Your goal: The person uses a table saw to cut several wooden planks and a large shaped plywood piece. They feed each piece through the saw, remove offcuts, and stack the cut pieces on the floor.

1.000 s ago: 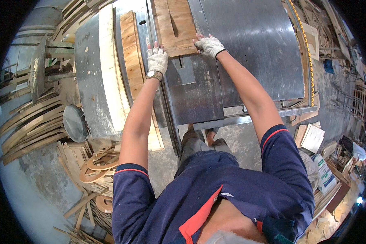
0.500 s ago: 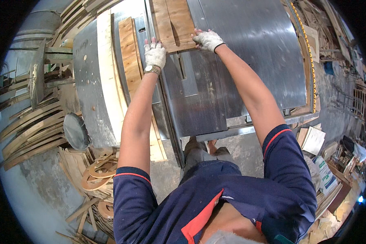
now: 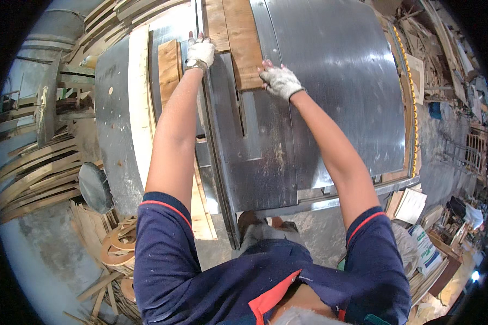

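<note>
Two brown wooden boards lie side by side on a metal saw table (image 3: 263,179) with a long slot. My left hand (image 3: 201,52), in a white knit glove, is beside the near end of the left board (image 3: 217,26). Its fingers are stretched forward and apart along a metal rail, the thumb side against the wood. My right hand (image 3: 282,81), also gloved, grips the near right corner of the right board (image 3: 244,46). That board's near end sits closer to me than the left one's, over the far part of the slot.
Left of the rail lie a brown plank (image 3: 168,67) and a long pale plank (image 3: 139,103). Stacked timber strips (image 3: 38,168) stand at far left, by a round stool (image 3: 96,187). A yellow scalloped strip (image 3: 413,103) edges the table's right side. Wood scraps (image 3: 111,249) cover the floor lower left.
The left board and my left hand have moved forward, away from me, past the right board's end. My right hand stays at the right board's corner. The whole view has shifted slightly.
</note>
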The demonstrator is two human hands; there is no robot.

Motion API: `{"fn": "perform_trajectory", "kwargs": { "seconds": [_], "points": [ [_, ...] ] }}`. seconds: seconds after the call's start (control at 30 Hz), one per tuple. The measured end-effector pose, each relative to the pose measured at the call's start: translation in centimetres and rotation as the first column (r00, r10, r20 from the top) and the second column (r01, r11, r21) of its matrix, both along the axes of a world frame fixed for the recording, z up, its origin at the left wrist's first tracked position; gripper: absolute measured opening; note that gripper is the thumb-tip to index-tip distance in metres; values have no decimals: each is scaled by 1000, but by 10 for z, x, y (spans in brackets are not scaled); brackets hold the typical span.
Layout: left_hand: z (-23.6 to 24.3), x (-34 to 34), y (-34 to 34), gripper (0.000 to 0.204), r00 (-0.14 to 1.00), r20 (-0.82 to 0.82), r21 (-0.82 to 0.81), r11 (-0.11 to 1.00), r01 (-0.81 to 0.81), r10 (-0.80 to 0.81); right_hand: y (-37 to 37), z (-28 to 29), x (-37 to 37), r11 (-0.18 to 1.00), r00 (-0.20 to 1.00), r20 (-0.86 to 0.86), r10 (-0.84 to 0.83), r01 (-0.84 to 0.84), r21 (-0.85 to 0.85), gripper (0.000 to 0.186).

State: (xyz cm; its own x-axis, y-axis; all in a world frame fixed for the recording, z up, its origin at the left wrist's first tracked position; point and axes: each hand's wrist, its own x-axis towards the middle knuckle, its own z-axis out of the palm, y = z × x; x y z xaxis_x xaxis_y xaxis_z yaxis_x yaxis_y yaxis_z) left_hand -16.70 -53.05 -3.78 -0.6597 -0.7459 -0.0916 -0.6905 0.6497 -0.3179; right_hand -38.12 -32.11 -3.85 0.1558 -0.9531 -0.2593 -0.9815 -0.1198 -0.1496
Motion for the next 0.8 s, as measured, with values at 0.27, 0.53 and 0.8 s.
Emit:
{"fn": "perform_trajectory", "kwargs": {
  "seconds": [0.27,0.53,0.8],
  "points": [
    [26,-14,-47,43,991,-131,-2,1000,6,-7,136,15,25,999,999,8,-46,46,-15,54],
    [45,-22,-83,32,939,-342,-249,967,-54,-36,350,56,109,920,960,-130,-247,275,280,66],
    [79,4,-49,20,825,-563,-221,970,-102,-42,483,87,181,567,805,-154,-573,524,636,83]
  ]
}}
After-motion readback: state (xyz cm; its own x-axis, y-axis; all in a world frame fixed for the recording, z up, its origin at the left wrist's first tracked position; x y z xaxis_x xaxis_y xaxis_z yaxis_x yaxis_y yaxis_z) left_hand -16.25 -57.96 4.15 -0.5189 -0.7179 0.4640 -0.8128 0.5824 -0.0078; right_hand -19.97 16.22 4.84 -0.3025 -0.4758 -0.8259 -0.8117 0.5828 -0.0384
